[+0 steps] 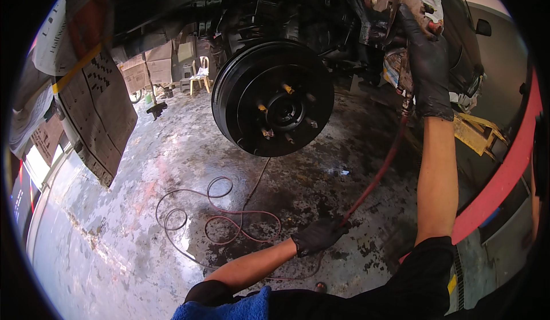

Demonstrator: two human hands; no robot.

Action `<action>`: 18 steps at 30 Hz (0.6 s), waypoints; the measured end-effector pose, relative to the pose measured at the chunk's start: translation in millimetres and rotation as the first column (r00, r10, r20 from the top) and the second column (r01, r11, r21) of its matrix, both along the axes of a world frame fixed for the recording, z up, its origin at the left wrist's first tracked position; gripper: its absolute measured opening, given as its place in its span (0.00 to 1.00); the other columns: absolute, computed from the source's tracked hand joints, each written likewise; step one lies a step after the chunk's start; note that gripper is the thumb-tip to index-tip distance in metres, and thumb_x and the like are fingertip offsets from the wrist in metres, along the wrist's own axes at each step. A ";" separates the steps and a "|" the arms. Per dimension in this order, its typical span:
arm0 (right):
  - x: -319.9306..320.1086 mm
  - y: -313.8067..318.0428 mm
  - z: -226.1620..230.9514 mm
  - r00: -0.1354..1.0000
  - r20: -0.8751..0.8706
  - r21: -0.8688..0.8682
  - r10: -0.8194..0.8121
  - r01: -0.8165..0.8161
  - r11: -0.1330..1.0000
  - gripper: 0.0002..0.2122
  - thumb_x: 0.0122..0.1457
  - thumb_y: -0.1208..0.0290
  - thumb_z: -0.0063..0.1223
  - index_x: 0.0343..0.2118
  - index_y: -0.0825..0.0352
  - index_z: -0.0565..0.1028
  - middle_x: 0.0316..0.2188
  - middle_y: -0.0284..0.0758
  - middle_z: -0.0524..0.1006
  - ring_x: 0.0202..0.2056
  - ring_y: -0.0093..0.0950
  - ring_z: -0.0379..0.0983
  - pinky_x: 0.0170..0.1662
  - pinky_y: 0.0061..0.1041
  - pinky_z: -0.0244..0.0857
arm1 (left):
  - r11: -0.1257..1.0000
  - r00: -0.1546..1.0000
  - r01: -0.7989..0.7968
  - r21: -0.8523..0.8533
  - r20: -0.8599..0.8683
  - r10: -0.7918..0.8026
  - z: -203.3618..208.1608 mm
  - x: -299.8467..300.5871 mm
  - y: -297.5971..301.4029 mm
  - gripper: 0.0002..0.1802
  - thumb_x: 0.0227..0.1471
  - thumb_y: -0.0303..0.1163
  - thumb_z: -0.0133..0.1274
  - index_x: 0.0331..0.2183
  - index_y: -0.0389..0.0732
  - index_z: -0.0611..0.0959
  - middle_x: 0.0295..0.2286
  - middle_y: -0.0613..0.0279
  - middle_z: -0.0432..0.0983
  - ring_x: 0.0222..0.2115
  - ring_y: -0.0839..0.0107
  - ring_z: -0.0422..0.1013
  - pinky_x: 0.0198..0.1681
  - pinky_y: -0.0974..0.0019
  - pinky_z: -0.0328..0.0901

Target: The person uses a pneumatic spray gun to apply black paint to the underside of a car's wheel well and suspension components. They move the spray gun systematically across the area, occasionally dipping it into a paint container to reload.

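Red air hose (375, 174) runs from coils on the wet floor (114, 228) at 7 o'clock up to 1 o'clock. Left hand (318, 235) (black glove) clenches it low. Black brake drum (272, 98) hangs at 12 o'clock. Right hand (428, 71), gloved, grasps a grimy spray gun (408, 5) overhead.

Brake drum (272, 98): glossy black painted metal. Hose (375, 177): matt red rubber. Floor (143, 205): rough, stained, wet-looking concrete; gloves black, matt.
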State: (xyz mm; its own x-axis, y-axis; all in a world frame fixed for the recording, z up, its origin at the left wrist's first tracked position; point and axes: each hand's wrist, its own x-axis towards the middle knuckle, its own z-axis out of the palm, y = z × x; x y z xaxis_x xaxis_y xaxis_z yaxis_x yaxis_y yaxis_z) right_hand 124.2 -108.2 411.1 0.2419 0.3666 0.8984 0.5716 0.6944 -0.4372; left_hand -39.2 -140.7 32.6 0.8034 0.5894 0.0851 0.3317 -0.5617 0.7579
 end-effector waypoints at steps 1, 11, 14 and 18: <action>-1.5 -1.0 -3.5 0.999 0.019 0.035 -0.031 0.031 0.999 0.17 0.65 0.74 0.48 0.56 0.54 0.76 0.37 0.30 0.81 0.34 0.18 0.74 0.45 0.21 0.67 | 1.000 1.000 0.006 -0.022 -0.007 -0.006 0.2 -1.2 -0.6 0.24 0.63 0.48 0.47 0.52 0.41 0.76 0.46 0.42 0.74 0.48 0.46 0.72 0.52 0.52 0.65; -5.1 -1.7 -15.7 0.930 0.297 0.279 -0.217 0.132 0.951 0.14 0.65 0.67 0.54 0.54 0.57 0.78 0.39 0.33 0.82 0.36 0.19 0.77 0.47 0.22 0.67 | 0.998 0.999 0.021 -0.062 -0.035 -0.023 1.5 -12.9 -3.9 0.24 0.63 0.49 0.46 0.53 0.45 0.77 0.47 0.46 0.75 0.50 0.50 0.72 0.53 0.54 0.65; -20.1 -7.6 -16.1 0.976 0.100 0.112 0.193 -0.204 0.973 0.13 0.66 0.69 0.53 0.51 0.58 0.80 0.40 0.33 0.82 0.37 0.19 0.77 0.47 0.22 0.67 | 0.999 1.000 -0.012 -0.051 -0.021 0.011 -0.8 -20.8 -4.2 0.23 0.64 0.48 0.46 0.52 0.45 0.78 0.47 0.47 0.75 0.50 0.50 0.72 0.54 0.54 0.64; -21.4 -9.8 -17.2 0.905 0.355 0.444 -0.233 0.056 0.894 0.13 0.65 0.70 0.53 0.52 0.62 0.79 0.42 0.32 0.82 0.38 0.19 0.77 0.45 0.22 0.68 | 0.999 1.000 0.018 -0.037 -0.009 -0.018 -7.2 -19.6 -3.5 0.22 0.64 0.47 0.46 0.51 0.44 0.79 0.47 0.47 0.76 0.49 0.50 0.72 0.54 0.54 0.65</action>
